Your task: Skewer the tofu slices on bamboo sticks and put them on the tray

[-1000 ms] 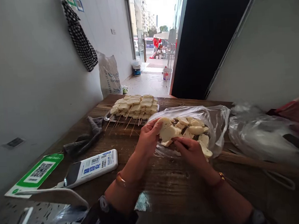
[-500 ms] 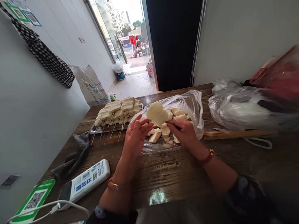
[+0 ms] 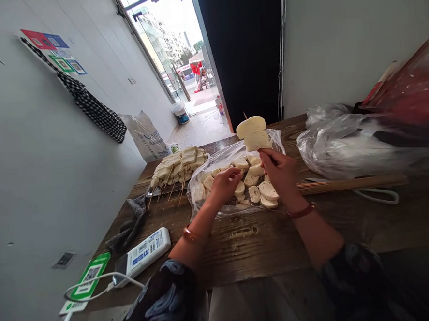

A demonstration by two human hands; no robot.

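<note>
My right hand (image 3: 278, 168) pinches the lower end of a skewer (image 3: 245, 115), raised above the far side of the table. Two pale, bread-like slices (image 3: 254, 134) are threaded on it, one above the other, and its thin tip pokes out at the top. Below, cut slices (image 3: 269, 191) of the same kind lie heaped on a clear plastic bag (image 3: 197, 178). Over the left part of this heap is my left hand (image 3: 223, 185), fingers bent and a little apart, with nothing visible in them. Whether its fingertips touch a slice I cannot tell.
Finished skewers (image 3: 180, 165) are stacked on a tray at the left. A bundle of bare sticks (image 3: 350, 184) and a pale-handled tool (image 3: 380, 196) lie right, before plastic bags (image 3: 344, 143). A white device (image 3: 144, 257) with a cable and a dark bag (image 3: 131, 226) lie left.
My right hand has raised the skewer, and its slices now stand upright. My left hand has left the skewer and moved down to the heap of slices. The view has shifted and tilted.
</note>
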